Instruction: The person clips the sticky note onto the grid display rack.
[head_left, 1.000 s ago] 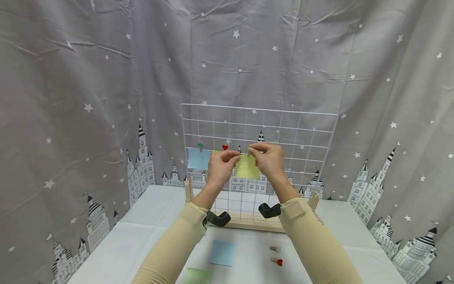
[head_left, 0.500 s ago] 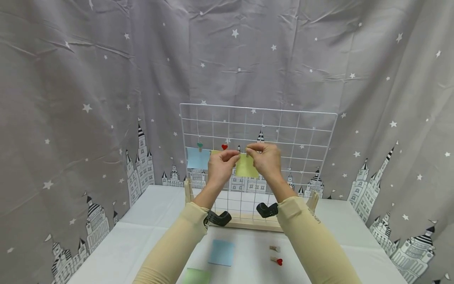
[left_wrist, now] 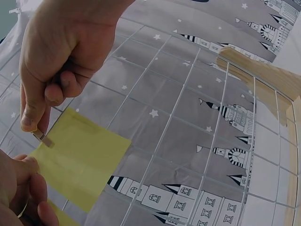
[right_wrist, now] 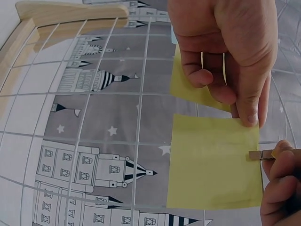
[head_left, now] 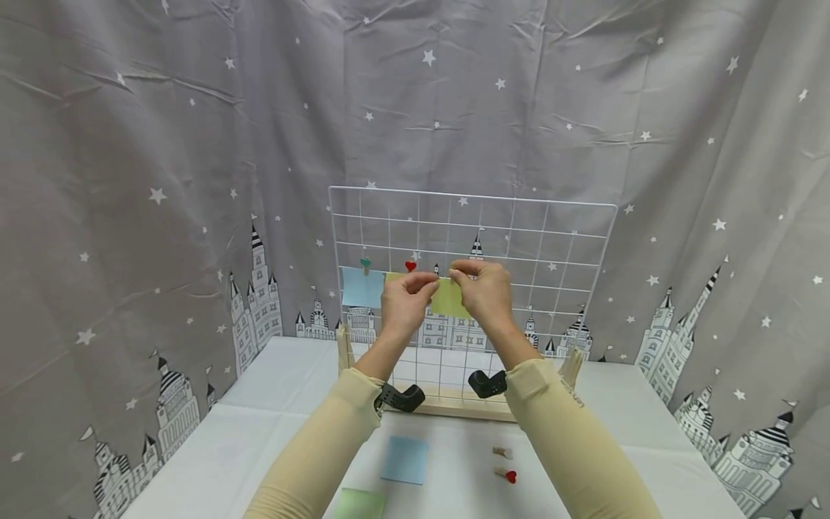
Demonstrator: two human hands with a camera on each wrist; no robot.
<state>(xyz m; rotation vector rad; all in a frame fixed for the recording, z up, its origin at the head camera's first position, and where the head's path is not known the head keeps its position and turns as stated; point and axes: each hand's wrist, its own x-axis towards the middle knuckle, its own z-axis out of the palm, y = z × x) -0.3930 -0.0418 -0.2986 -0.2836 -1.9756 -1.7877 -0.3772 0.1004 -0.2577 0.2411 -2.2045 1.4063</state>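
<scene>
A yellow paper note [head_left: 449, 298] lies against the white wire grid [head_left: 538, 249]. My left hand [head_left: 403, 306] pinches its upper left corner between thumb and index finger. At the upper edge, my right hand [head_left: 488, 292] pinches a small wooden clothespin [right_wrist: 256, 155], whose tip overlaps the note in both wrist views. To the left hang a blue note [head_left: 362, 288] under a green-heart clothespin [head_left: 366, 264] and another yellow note [right_wrist: 187, 82] under a red-heart clothespin [head_left: 411, 266]. My left hand hides most of that second yellow note in the head view.
The grid stands in a wooden base [head_left: 463, 409] on a white table [head_left: 259, 411]. In front lie a blue note [head_left: 405, 460], a green note [head_left: 360, 503], a white-heart clothespin [head_left: 501, 452] and a red-heart clothespin [head_left: 506, 475]. A grey curtain [head_left: 415, 108] hangs behind.
My right hand has shifted slightly left with the clothespin, and the note's lower edge sits a little higher. My left hand keeps its pinch almost in place.
</scene>
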